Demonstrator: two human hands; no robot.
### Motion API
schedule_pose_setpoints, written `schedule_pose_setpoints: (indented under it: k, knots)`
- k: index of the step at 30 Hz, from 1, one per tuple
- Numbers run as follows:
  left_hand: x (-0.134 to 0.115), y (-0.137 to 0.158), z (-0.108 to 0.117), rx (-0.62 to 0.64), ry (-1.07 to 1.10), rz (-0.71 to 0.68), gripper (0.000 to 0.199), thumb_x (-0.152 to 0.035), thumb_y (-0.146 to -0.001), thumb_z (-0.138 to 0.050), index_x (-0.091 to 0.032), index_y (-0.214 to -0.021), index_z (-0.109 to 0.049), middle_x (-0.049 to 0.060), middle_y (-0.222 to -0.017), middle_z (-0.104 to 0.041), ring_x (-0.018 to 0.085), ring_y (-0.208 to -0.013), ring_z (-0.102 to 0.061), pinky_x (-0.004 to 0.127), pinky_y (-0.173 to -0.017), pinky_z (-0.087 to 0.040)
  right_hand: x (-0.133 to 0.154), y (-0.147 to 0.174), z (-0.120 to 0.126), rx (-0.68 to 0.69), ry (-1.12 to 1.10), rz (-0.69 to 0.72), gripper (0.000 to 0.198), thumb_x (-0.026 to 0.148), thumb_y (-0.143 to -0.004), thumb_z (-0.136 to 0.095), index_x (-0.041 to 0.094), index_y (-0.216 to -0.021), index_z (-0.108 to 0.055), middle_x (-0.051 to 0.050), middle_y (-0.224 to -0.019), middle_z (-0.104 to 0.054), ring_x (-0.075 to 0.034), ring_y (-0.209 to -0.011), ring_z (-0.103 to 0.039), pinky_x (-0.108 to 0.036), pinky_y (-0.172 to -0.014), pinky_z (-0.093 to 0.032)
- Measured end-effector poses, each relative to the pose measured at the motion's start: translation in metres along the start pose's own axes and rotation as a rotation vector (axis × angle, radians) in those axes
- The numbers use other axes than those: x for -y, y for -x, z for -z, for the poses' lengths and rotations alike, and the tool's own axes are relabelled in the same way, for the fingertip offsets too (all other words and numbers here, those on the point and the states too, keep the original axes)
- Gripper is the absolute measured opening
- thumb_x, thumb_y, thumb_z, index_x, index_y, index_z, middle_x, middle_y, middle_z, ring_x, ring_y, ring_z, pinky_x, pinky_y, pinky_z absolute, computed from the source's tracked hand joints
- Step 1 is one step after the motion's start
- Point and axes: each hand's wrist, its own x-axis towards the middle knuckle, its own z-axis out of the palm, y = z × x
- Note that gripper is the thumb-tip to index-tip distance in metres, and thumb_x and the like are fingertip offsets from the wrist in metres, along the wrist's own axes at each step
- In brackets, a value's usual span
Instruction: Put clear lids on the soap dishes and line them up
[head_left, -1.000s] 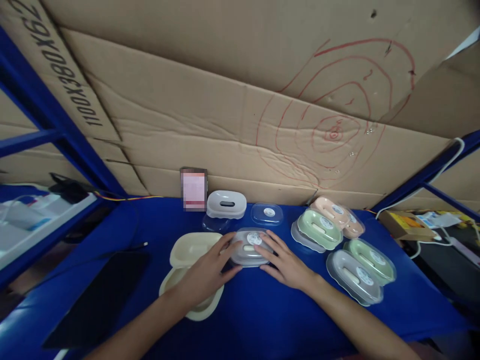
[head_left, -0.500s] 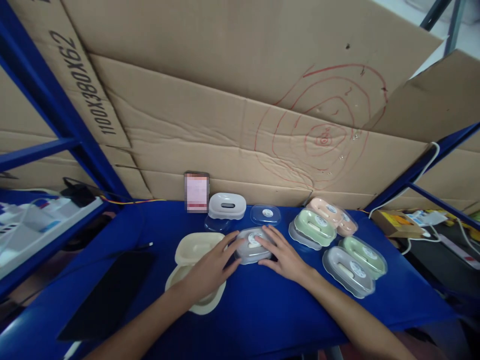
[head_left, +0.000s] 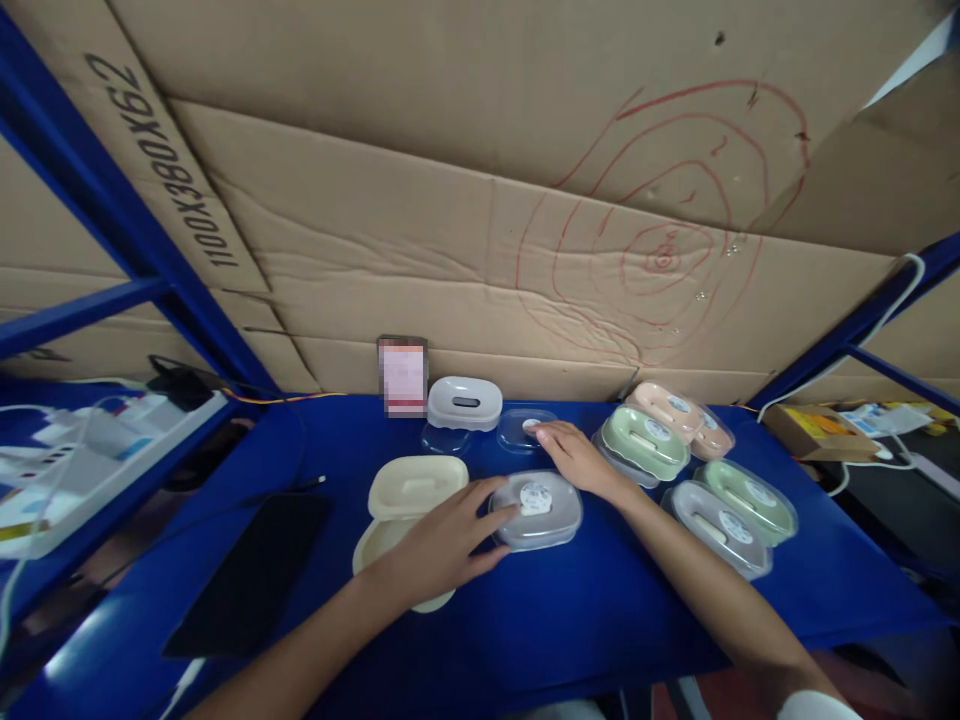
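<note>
A grey oval box (head_left: 551, 520) under a clear lid with a round white sticker lies in front of me on the blue table. My left hand (head_left: 457, 530) rests at its left end, fingers spread, the fingertips on the lid's edge. Farther back, my right hand (head_left: 577, 460) reaches to a loose clear lid (head_left: 510, 432), its stretched fingertips over the right part near the sticker. The thumb of that hand is hidden. Under my left forearm are two cream oval parts, a far one (head_left: 416, 487) and a near one (head_left: 375, 545), partly covered.
A white slotted cover (head_left: 465, 402) stands at the back, beside a phone (head_left: 405, 378) and another clear lid (head_left: 444, 437). On the right are lidded boxes in green (head_left: 645, 445), grey (head_left: 720, 530) and peach (head_left: 667, 405). A black flat panel (head_left: 247, 575) lies left; cardboard (head_left: 412, 220) walls the back.
My right hand has left the grey box and moved back to the loose clear lid. My left hand stays at the box's left end. The view has shifted slightly.
</note>
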Motion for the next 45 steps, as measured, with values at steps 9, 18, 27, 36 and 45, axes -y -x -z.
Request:
schedule_pose_setpoints:
  k: [9, 18, 27, 36, 45]
  knots:
    - [-0.006, -0.001, -0.003, -0.02, -0.134, -0.037, 0.052, -0.04, -0.113, -0.053, -0.029, -0.164, -0.045, 0.014, -0.159, -0.059, 0.03, -0.143, -0.062, 0.056, -0.128, -0.042, 0.039, 0.085, 0.02, 0.284, 0.146, 0.234, 0.107, 0.057, -0.079, -0.092, 0.038, -0.17, -0.039, -0.013, -0.169, -0.05, -0.039, -0.152, -0.053, -0.058, -0.122, -0.048]
    - [0.008, -0.003, 0.004, -0.074, -0.184, 0.098, 0.043, -0.034, -0.114, -0.05, -0.024, -0.155, -0.056, 0.013, -0.152, -0.065, 0.028, -0.138, -0.064, 0.053, -0.123, -0.046, 0.037, 0.005, 0.043, 0.109, 0.299, 0.043, 0.075, 0.04, -0.086, -0.082, 0.021, -0.15, -0.05, -0.022, -0.161, -0.052, -0.043, -0.147, -0.052, -0.062, -0.118, -0.043]
    - [0.015, 0.001, -0.006, -0.031, -0.185, 0.161, 0.041, -0.035, -0.113, -0.051, -0.023, -0.151, -0.06, 0.015, -0.153, -0.065, 0.031, -0.14, -0.063, 0.059, -0.125, -0.041, 0.016, -0.043, 0.051, 0.424, 0.148, -0.134, 0.069, 0.059, -0.087, -0.08, 0.025, -0.14, -0.054, -0.007, -0.117, -0.077, -0.024, -0.093, -0.076, -0.031, -0.077, -0.056]
    - [0.008, 0.002, -0.003, 0.039, -0.191, 0.089, 0.046, -0.041, -0.112, -0.055, -0.026, -0.156, -0.057, 0.013, -0.159, -0.061, 0.032, -0.144, -0.06, 0.062, -0.131, -0.029, -0.003, -0.045, 0.041, 0.252, 0.328, -0.124, 0.083, 0.027, -0.078, -0.088, 0.021, -0.152, -0.052, -0.023, -0.165, -0.049, -0.045, -0.153, -0.045, -0.07, -0.121, -0.034]
    - [0.001, 0.0, 0.002, 0.124, -0.145, -0.014, 0.041, -0.048, -0.109, -0.062, -0.03, -0.146, -0.063, 0.01, -0.147, -0.069, 0.03, -0.139, -0.062, 0.06, -0.129, -0.031, 0.038, -0.052, -0.02, 0.036, 0.314, 0.357, 0.07, 0.041, -0.108, -0.063, 0.026, -0.171, -0.037, -0.015, -0.168, -0.051, -0.032, -0.159, -0.041, -0.063, -0.133, -0.022]
